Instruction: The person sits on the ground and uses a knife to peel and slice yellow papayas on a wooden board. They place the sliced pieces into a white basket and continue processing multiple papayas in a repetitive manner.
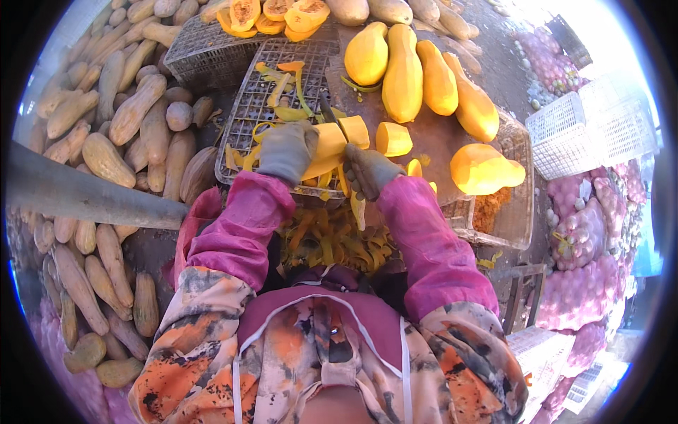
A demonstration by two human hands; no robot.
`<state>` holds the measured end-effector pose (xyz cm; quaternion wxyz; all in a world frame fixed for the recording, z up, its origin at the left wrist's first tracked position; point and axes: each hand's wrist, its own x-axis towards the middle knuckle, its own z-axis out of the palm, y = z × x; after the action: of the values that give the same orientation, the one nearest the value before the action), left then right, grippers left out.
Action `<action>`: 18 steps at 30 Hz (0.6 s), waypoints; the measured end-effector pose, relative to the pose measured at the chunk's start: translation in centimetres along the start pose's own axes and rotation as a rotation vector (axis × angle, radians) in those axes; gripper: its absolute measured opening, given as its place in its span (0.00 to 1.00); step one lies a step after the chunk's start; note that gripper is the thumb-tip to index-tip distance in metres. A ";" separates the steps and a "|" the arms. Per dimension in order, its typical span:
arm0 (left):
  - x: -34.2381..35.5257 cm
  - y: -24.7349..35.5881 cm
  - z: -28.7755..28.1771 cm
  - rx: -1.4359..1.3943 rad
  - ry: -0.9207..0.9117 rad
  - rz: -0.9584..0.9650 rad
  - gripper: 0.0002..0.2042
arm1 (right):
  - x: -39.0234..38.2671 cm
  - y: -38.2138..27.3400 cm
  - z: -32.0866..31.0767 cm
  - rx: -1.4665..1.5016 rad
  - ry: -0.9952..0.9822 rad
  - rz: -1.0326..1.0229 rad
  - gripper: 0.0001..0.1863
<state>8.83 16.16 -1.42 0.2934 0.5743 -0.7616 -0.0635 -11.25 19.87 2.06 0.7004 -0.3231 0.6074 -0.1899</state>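
A peeled orange squash lies at the front edge of the work surface, with my gloved left hand closed around its left side. My gloved right hand is closed at the near end of a dark-bladed knife; its handle is mostly hidden by the glove. The blade sits between the main squash and a short squash chunk at its right end. Another cut chunk rests just right of that. Whole peeled squashes lie beyond, and a bulbous one lies to the right.
Peelings lie on an upturned plastic crate at left and in a heap below my hands. Cut squash halves sit at the back. Unpeeled squashes pile up at left, beside a grey metal pole. A crate holds orange pulp.
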 end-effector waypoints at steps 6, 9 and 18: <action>3.1 -1.3 -0.5 0.008 0.260 -0.046 0.15 | -4.9 6.9 -1.0 -0.498 0.162 -0.430 0.21; 4.1 -0.3 -0.1 0.166 0.029 0.182 0.18 | -8.9 11.8 -1.4 -0.584 0.344 -0.267 0.23; 7.7 5.6 1.7 0.179 -0.733 0.505 0.40 | -7.9 12.2 -5.0 -0.968 0.512 -0.244 0.22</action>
<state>1.91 10.56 2.48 -0.0401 0.3331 -0.9339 -0.1232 -19.13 32.71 -0.78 0.2754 -0.6193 0.7341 -0.0414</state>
